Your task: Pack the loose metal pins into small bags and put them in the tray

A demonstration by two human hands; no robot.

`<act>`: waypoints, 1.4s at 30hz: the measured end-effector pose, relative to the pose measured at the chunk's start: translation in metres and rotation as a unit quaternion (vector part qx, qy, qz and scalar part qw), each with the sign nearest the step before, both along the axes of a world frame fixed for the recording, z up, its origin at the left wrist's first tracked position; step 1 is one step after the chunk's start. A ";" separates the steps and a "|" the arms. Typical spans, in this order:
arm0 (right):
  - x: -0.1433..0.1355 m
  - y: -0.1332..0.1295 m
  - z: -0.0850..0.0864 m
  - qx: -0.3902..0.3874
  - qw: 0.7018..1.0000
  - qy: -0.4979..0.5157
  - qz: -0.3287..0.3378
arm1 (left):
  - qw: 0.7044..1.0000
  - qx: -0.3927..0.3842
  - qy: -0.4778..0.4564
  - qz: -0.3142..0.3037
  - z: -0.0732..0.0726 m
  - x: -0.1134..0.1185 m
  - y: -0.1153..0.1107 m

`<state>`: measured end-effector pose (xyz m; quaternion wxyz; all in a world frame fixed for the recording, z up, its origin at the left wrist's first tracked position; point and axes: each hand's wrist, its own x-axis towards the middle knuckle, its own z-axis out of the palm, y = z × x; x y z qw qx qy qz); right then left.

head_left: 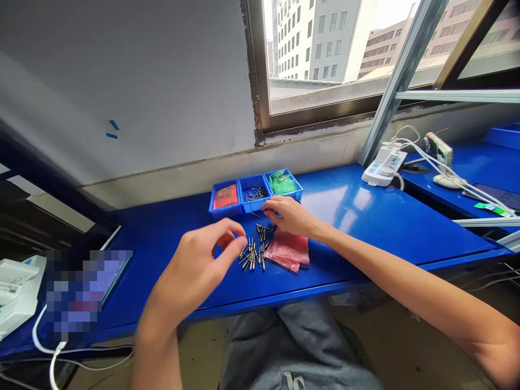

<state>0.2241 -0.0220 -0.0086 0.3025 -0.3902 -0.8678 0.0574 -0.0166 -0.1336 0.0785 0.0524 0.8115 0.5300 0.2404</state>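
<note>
Bare forearms point(382, 269); grey bottoms point(252, 352) with a pale drawstring point(288, 380).

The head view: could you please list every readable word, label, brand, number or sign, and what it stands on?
No text reads with certainty.
White box at left: lettering blurred.
Device at left: screen pixelated, edge lettering too small.
Power strip: markings too small.
Green packet at right: print too small.
Red bags: no lettering visible.
</note>
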 end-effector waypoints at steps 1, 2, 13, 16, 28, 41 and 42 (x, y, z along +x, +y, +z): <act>0.001 0.000 0.001 -0.001 1.000 -0.002 -0.003 | 1.000 0.000 0.009 0.007 -0.002 0.005 0.016; 0.001 0.001 0.001 -0.002 1.000 -0.002 -0.005 | 1.000 0.003 0.022 0.016 -0.004 0.010 0.034; 0.001 0.001 -0.004 -0.031 0.997 -0.063 0.019 | 0.946 0.023 0.299 -0.123 -0.044 0.047 0.124; 0.000 -0.001 -0.004 -0.038 0.996 -0.086 -0.003 | 0.926 0.031 0.343 -0.154 -0.051 0.040 0.130; -0.004 0.002 -0.010 -0.018 0.999 -0.048 -0.003 | 0.921 0.066 0.355 -0.145 -0.070 0.043 0.113; -0.005 -0.004 0.000 0.017 0.999 0.033 -0.018 | 0.959 0.146 0.190 -0.154 -0.084 0.036 0.115; -0.005 -0.004 0.001 0.020 0.999 0.036 -0.020 | 0.958 0.151 0.188 -0.153 -0.084 0.036 0.116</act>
